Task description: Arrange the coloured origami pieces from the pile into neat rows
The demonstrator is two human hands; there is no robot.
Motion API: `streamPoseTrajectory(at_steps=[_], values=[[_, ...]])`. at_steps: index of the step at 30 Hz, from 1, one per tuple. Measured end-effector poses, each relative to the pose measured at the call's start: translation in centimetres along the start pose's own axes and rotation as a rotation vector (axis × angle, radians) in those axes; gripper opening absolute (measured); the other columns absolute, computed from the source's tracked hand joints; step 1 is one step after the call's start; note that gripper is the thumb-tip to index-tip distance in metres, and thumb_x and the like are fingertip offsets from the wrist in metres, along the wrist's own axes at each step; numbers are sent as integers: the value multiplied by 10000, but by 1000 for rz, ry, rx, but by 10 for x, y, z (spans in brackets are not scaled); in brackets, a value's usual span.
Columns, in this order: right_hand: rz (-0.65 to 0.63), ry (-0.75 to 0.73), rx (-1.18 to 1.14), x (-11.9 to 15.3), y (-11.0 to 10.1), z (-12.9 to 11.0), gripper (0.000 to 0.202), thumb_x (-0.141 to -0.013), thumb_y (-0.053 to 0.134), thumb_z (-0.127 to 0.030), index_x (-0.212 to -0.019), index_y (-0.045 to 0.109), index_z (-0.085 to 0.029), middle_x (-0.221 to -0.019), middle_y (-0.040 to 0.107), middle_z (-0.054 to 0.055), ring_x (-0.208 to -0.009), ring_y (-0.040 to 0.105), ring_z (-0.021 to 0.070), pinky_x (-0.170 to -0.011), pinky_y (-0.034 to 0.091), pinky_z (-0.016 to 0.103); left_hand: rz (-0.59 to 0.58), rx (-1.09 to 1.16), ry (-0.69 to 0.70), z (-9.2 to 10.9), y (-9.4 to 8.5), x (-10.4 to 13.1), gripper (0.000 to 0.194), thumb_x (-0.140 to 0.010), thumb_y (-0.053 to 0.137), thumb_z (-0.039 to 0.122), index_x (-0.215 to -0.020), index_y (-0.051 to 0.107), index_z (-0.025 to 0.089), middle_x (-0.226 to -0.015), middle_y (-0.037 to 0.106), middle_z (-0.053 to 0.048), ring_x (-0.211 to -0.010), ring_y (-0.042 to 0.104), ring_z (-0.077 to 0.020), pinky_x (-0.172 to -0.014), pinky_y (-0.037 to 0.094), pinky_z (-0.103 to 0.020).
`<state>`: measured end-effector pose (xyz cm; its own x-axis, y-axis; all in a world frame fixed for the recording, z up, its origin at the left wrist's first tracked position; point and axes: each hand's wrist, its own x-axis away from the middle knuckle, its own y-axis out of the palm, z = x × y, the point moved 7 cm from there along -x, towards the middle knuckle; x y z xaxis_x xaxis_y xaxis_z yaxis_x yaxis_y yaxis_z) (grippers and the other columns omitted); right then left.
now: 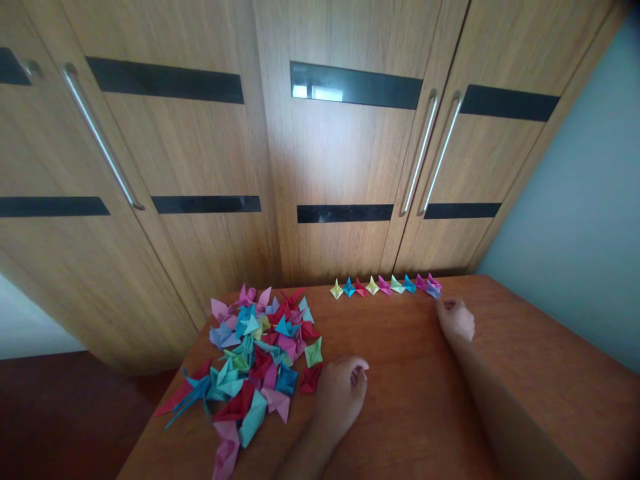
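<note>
My right hand (456, 321) is at the right end of a row of small origami cranes along the table's back edge. Its curled fingertips meet the last crane (434, 287), which is pink and bluish violet. Beside that stands a magenta crane (421, 283); a pale yellow crane (337, 289) begins the row at the left. My left hand (343, 390) rests low over the table with fingers curled in, and whether anything small is inside them is hidden. Just left of it lies a red folded paper piece (310, 379), at the edge of a heap of colourful origami (260, 360).
The brown wooden table (400, 413) stands against a wooden wardrobe (340, 160) with long metal handles (420, 153). A pale wall (575, 220) rises at the right. Blue paper strips (193, 397) stick out over the table's left edge.
</note>
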<state>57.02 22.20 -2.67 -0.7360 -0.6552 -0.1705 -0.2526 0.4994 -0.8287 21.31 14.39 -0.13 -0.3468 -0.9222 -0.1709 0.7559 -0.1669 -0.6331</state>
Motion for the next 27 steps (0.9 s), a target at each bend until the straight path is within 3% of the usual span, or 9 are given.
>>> streamPoseTrajectory(at_steps=[3, 8, 13, 17, 21, 24, 27], values=[[-23, -81, -107, 32, 5, -18, 377, -823, 435, -474, -939, 653, -188, -888, 683, 113, -848, 633, 265, -695, 451, 314, -10, -13, 11, 1, 1, 2, 274, -789, 424, 145, -911, 663, 199, -787, 668, -21, -704, 597, -151, -645, 421, -238], [-171, -412, -385, 102, 18, -75, 352, -823, 437, -497, -783, 622, -200, -739, 674, 61, -704, 627, 210, -645, 428, 269, 24, -126, 36, 10, -2, 8, 279, -808, 409, 119, -923, 649, 204, -793, 645, -27, -699, 588, -151, -639, 414, -242], [-312, -665, -517, 158, 22, -114, 348, -825, 450, -504, -680, 579, -215, -590, 603, 8, -561, 557, 166, -559, 393, 249, 19, -353, 50, 28, -21, 16, 273, -842, 410, 144, -1003, 614, 229, -955, 617, -45, -834, 594, -171, -702, 428, -252], [-317, -677, -520, 163, 21, -116, 313, -818, 478, -462, -657, 578, -213, -573, 583, -3, -538, 535, 153, -539, 374, 240, 80, -573, -5, 31, -58, 24, 291, -864, 402, 174, -1095, 569, 235, -1097, 569, -62, -964, 568, -201, -798, 440, -296], [-304, -683, -517, 159, 21, -115, 297, -818, 486, -434, -639, 573, -213, -555, 567, -15, -517, 525, 143, -527, 362, 234, 88, -735, -108, 16, -90, 37, 263, -872, 417, 226, -1082, 575, 222, -1105, 564, -81, -989, 553, -232, -787, 453, -331], [-303, -691, -528, 158, 21, -115, 292, -814, 492, -427, -631, 569, -214, -538, 550, -19, -505, 513, 139, -521, 360, 231, 67, -767, -136, 5, -98, 44, 277, -855, 466, 241, -1107, 578, 220, -1100, 584, -80, -1025, 534, -239, -833, 440, -340], [-314, -690, -549, 158, 21, -114, 285, -812, 490, -427, -645, 577, -212, -550, 560, -11, -514, 512, 142, -525, 369, 236, 22, -752, -155, -3, -96, 48, 298, -828, 526, 259, -1118, 586, 233, -1131, 594, -74, -1061, 523, -247, -858, 433, -346]])
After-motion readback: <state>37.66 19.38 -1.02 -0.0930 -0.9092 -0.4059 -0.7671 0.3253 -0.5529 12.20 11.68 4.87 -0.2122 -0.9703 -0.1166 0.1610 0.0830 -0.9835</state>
